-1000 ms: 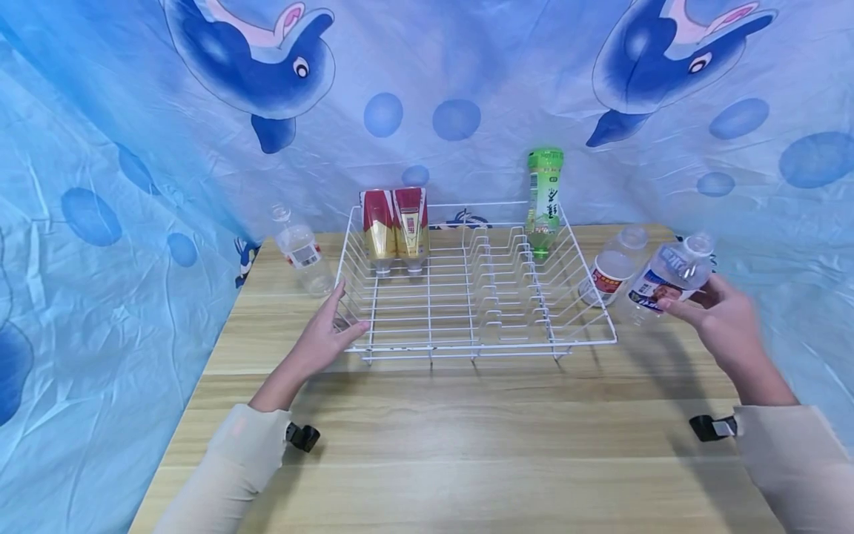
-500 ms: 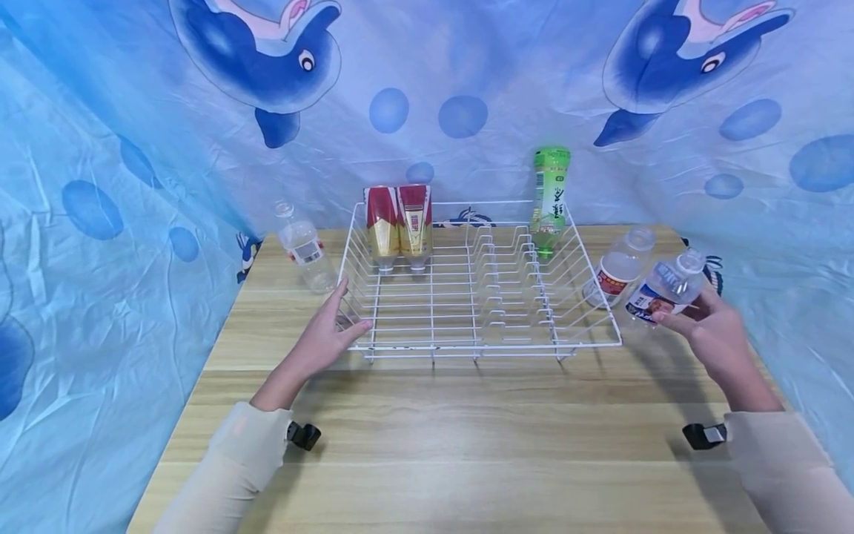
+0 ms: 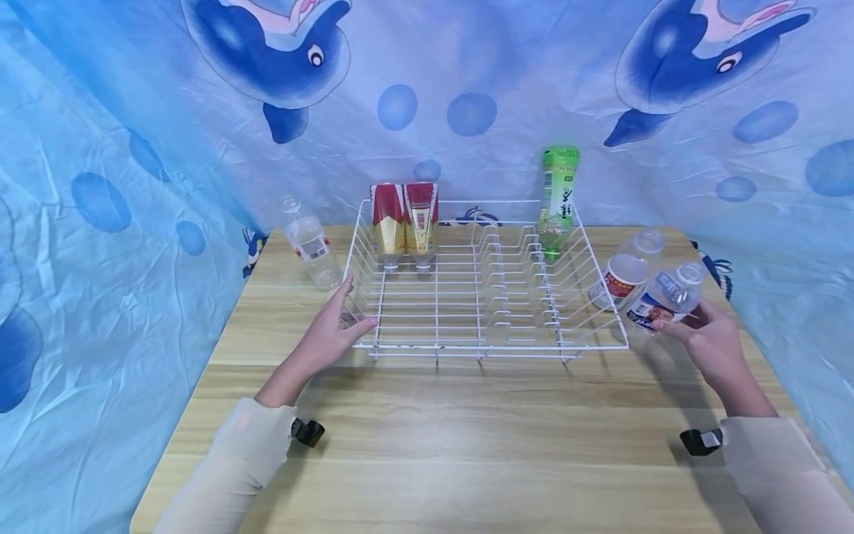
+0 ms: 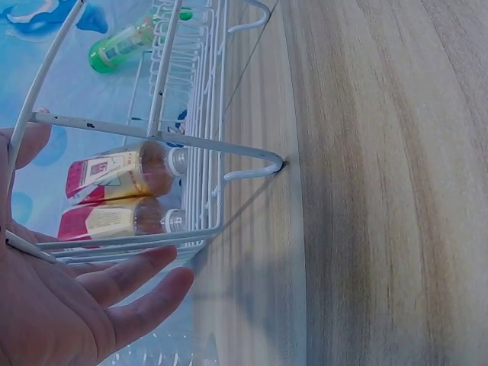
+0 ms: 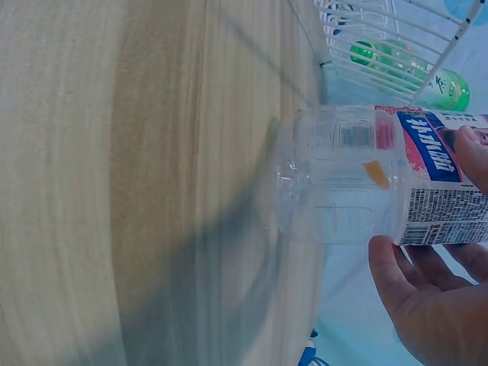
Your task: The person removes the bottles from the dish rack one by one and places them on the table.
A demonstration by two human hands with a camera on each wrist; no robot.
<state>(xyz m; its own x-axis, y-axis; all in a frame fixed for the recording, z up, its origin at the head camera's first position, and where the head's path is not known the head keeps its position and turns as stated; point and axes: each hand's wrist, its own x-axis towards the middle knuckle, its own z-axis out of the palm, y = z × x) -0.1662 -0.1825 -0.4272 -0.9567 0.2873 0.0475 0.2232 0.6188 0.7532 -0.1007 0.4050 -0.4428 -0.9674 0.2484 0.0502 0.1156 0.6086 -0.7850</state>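
My right hand (image 3: 710, 343) grips a clear plastic bottle (image 3: 667, 297) with a blue, red and white label, thumb on the label side and fingers round the other. Its neck points up and leans away; in the right wrist view its base (image 5: 305, 179) is close to the tabletop, and whether it touches I cannot tell. My left hand (image 3: 330, 334) rests at the left front corner of a white wire dish rack (image 3: 437, 347). The rack's rim passes between thumb and fingers, and in the left wrist view the fingers (image 4: 145, 305) extend outside the wires, fairly straight.
Upside down in the rack stand two red-and-gold bottles (image 3: 389, 222) at back left and a green bottle (image 3: 559, 200) at back right. A clear bottle (image 3: 310, 245) stands left of the rack; another, red-labelled (image 3: 623, 274), stands right. A blue dolphin-print curtain (image 3: 440, 59) encloses the wooden table (image 3: 467, 430).
The right hand has lowered the bottle and brought it left, nearer the red-labelled bottle and the rack. The left hand stays at the rack's corner. The head view has shifted slightly.
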